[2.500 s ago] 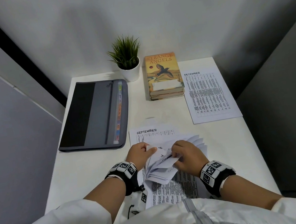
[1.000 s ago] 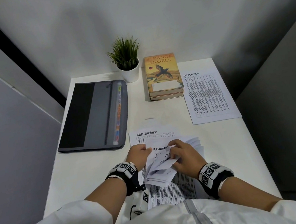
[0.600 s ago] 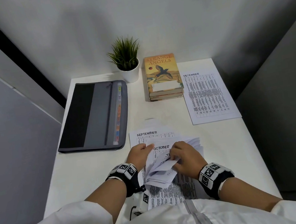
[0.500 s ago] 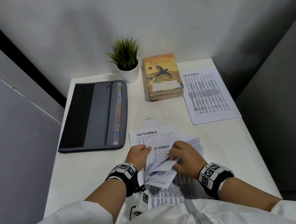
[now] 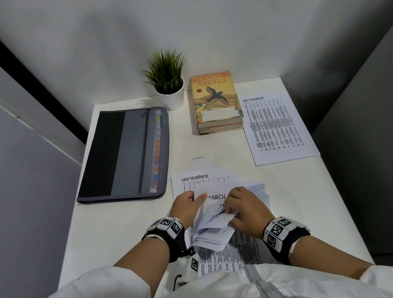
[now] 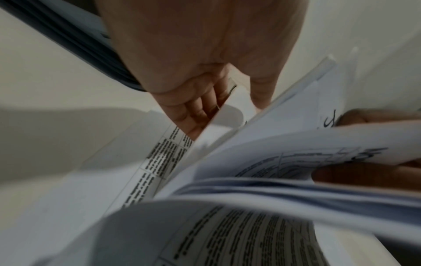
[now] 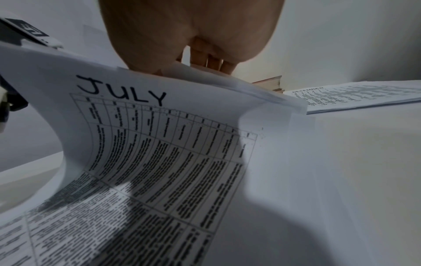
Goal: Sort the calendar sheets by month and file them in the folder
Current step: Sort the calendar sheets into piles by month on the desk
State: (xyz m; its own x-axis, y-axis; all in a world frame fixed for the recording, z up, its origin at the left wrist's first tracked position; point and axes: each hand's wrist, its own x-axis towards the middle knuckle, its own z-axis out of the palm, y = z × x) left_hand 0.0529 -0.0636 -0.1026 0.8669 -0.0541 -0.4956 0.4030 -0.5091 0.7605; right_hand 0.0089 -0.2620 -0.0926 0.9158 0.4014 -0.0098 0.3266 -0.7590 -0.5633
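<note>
— How's the light?

— Soft, from above. The back wall (image 5: pixel 182 17) glows pale, the side panels (image 5: pixel 378 120) fall to grey, and the desk (image 5: pixel 205 147) is bright without glare.

— Sharpness?

— The head view is crisp, though its edges bend. The left wrist view is smeared; the near papers (image 6: pixel 250 225) are out of focus, perhaps from movement. In the right wrist view a dark shadow crosses the July sheet (image 7: pixel 159 162).

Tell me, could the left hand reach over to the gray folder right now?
Probably yes, but not this second. The gray folder lies just ahead of the left hand on bare table, with nothing between them. The hand is busy, though: it is pinching the calendar sheets and would have to let go first.
</note>
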